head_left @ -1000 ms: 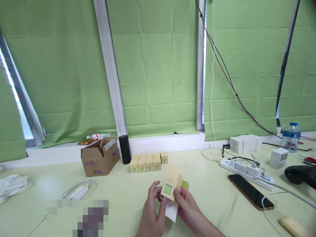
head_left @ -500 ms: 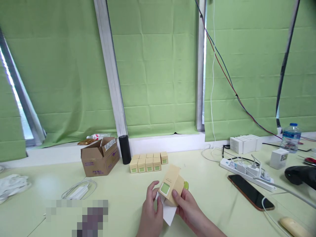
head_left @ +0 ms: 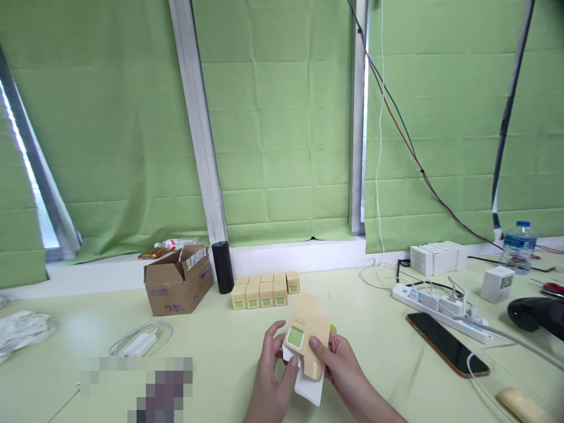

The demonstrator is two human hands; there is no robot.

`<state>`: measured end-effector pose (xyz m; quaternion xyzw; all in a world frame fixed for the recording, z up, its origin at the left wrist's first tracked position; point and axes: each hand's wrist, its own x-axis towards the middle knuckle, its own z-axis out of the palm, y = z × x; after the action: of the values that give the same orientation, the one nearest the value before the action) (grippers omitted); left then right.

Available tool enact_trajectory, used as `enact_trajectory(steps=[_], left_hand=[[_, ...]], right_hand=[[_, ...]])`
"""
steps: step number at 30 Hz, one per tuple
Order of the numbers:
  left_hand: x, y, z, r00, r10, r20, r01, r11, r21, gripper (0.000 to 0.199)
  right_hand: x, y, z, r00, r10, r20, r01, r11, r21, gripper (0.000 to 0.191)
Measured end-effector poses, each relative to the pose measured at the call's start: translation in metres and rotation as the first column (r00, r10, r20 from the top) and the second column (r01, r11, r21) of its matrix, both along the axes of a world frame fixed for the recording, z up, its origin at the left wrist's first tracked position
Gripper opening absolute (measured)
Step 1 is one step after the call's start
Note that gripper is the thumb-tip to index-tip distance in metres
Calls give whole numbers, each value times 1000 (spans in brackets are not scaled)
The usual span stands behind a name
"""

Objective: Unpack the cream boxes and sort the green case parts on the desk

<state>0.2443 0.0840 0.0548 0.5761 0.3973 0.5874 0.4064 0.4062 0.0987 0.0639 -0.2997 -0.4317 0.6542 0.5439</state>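
Note:
A tan paper carton (head_left: 314,335) with a green square and white inner sides is held between both hands above the table. It looks flattish and partly unfolded, with flaps sticking out at the top and bottom. My right hand (head_left: 346,367) grips its right side, thumb pressed on the front panel and fingers behind. On the left edge, my left hand (head_left: 274,373) pinches it, the thumb at the white lower flap. A small bright green thing (head_left: 333,329) peeks out behind the carton near my right fingers; its kind cannot be made out.
Beyond my hands stand several small tan boxes (head_left: 259,294) in rows. A brown cardboard box (head_left: 178,285) and a black cylinder (head_left: 222,267) are to their left. Rightward lie a phone (head_left: 447,343), a power strip (head_left: 440,308) with cables, a computer mouse (head_left: 526,405) and white boxes (head_left: 438,258).
The carton has turned and flattened in my hands, its lower tan flap now pointing down over the white one. My left thumb has moved right onto the flap.

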Motion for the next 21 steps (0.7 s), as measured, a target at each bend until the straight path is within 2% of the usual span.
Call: enact_trajectory(steps=[3, 7, 11, 13, 14, 15, 16, 17, 19, 21], left_hand=[[-7, 4, 2, 997, -62, -44, 63, 998, 14, 57], [-9, 8, 5, 980, -60, -190, 64, 998, 16, 41], [-9, 9, 7, 980, 49, -192, -41, 998, 46, 36], [-15, 9, 10, 968, 148, -202, -113, 978, 174, 30], [-20, 9, 14, 954, 204, -219, -137, 948, 287, 24], [-25, 8, 17, 933, 269, -238, -148, 892, 426, 16], [-32, 8, 21, 904, 342, -257, -139, 802, 580, 12], [-38, 7, 25, 863, 426, -272, -122, 698, 705, 15], [-50, 5, 32, 757, 584, -294, -74, 523, 849, 29], [-57, 4, 35, 664, 686, -297, -35, 425, 905, 36]], right_hand=[[3, 1, 1, 998, -57, 12, 57, 998, 22, 63], [3, 7, -7, 994, -107, 25, 105, 992, 69, 55], [-1, 8, -14, 988, -137, 73, 124, 980, 154, 50], [-2, 4, -14, 975, -200, 92, 178, 963, 201, 45], [-2, 2, -13, 966, -242, 94, 216, 949, 231, 47], [-2, 0, -12, 954, -284, 94, 251, 932, 262, 55], [-1, -1, -11, 943, -321, 94, 282, 915, 288, 65], [1, -2, -10, 933, -344, 102, 300, 904, 305, 71], [2, -2, -11, 917, -373, 139, 317, 896, 310, 64], [1, -1, -13, 916, -355, 187, 294, 911, 288, 46]])
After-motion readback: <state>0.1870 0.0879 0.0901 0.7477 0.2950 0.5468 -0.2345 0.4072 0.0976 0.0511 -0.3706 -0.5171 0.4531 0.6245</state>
